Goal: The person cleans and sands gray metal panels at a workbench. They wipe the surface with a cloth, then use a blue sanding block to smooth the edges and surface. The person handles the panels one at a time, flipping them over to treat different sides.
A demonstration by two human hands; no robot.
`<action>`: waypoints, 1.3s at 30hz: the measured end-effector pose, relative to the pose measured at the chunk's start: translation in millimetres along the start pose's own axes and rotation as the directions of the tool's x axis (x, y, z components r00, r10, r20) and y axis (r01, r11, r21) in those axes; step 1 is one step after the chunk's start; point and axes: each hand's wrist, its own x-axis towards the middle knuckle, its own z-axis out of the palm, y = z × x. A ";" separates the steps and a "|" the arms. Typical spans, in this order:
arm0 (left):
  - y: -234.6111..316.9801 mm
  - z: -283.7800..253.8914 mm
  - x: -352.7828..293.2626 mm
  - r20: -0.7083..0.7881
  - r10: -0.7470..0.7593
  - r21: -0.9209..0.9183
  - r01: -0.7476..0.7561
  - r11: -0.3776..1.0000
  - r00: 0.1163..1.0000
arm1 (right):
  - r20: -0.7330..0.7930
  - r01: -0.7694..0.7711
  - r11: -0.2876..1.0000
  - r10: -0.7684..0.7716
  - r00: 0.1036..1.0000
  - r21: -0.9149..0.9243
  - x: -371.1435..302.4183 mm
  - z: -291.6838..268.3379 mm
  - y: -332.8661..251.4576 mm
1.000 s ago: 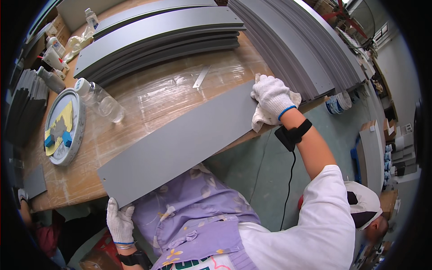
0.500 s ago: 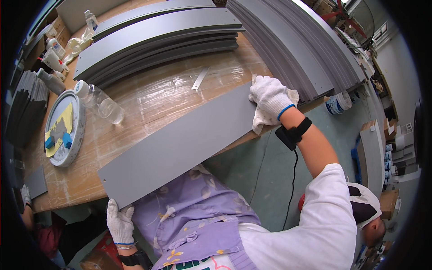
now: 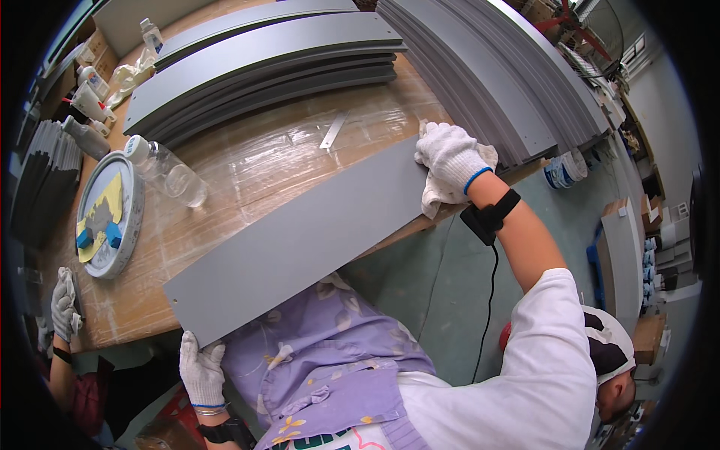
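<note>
Workbench: right hand [image 3: 448, 154] slightly farther along panel [image 3: 300, 236]

Long grey panel [image 3: 300, 240]: flat, matte, rectangular, plain-faced, edges straight and clean. Lies face-up on the wooden bench, set diagonally, its near-left corner jutting past the bench edge toward the person's body, the far-right end resting on the bench just short of the stacked grey boards.

White cloth [image 3: 442, 196]: crumpled, soft rag, bunched at the panel's far-right end, partly draped over the panel's corner and the bench edge, mostly covered by the gloved right hand [image 3: 450, 155] pressing on it.
</note>
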 end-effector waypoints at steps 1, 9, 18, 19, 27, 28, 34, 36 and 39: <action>-0.9 -0.7 0.4 -0.002 0.000 -0.005 0.000 1.000 1.000 | 0.042 0.001 1.000 -0.001 0.999 0.001 3.1 0.4 0.8; 0.0 2.7 -0.8 -0.028 0.000 0.003 0.000 1.000 1.000 | -0.024 0.097 0.993 -0.099 0.995 -0.069 -6.1 -0.8 -0.1; -0.2 -1.5 -1.2 -0.006 0.000 -0.007 0.000 1.000 1.000 | -0.030 0.039 0.999 -0.040 0.999 -0.022 -9.1 -7.4 -6.0; -0.3 -2.1 -0.7 0.011 -0.002 -0.011 0.002 1.000 1.000 | -0.035 0.051 0.998 -0.052 0.998 -0.040 -8.2 -6.3 -4.8; -1.7 -2.3 0.9 -0.044 0.004 0.013 -0.003 1.000 0.999 | -0.119 -0.022 0.996 0.011 0.993 -0.089 -18.0 8.9 -14.8; -0.7 -2.7 -0.1 -0.038 0.000 0.014 0.001 1.000 0.999 | -0.215 0.117 0.993 -0.112 0.970 0.010 -29.1 11.9 -46.6; 2.1 16.0 3.1 -0.140 -0.026 0.083 0.038 0.996 0.990 | -0.568 0.787 0.586 -0.588 0.576 0.191 -97.3 7.5 -179.1; -1.0 9.6 2.7 -0.107 -0.005 0.078 0.013 0.997 0.994 | -0.494 0.594 0.743 -0.408 0.767 0.309 -77.1 7.2 -147.4; 0.6 13.3 1.1 -0.127 -0.014 0.070 0.023 0.997 0.992 | -0.490 0.120 0.930 0.071 0.869 0.348 -39.9 33.5 -62.2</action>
